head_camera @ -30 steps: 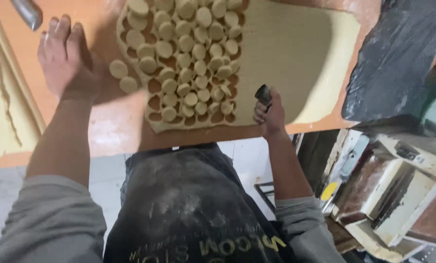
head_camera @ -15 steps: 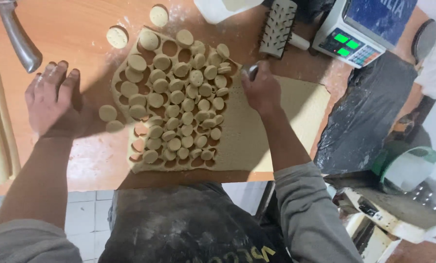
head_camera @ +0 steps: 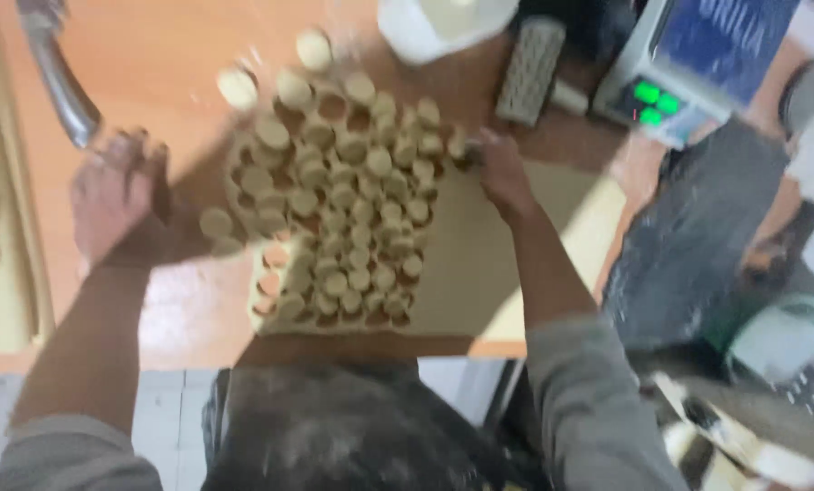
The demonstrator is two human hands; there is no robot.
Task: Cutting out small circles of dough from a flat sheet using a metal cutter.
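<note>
The right hand (head_camera: 502,177) is closed around a small cutter at the upper right edge of the dough sheet (head_camera: 479,264); the tool is mostly hidden in the fist, and blur keeps its shape unclear. The left hand (head_camera: 116,205) lies palm-down on the wooden table (head_camera: 170,55), fingers loosely spread and holding nothing, just left of the sheet and near two loose dough rounds (head_camera: 216,223).

The sheet lies flat in front of the person. Its left half is packed with cut dough discs (head_camera: 352,209) — dozens, too blurred to count — with round holes showing the table where some have come out. Its right half is uncut. Two more rounds (head_camera: 314,45) sit apart above it.

Farther out are a metal handle (head_camera: 61,82) at upper left, a white container (head_camera: 434,23), a ridged roller (head_camera: 529,68), and a digital scale (head_camera: 689,64) with a green display. Another strip of dough (head_camera: 2,227) lies at the left edge — a grey tiled floor (head_camera: 166,400) shows below the table.
</note>
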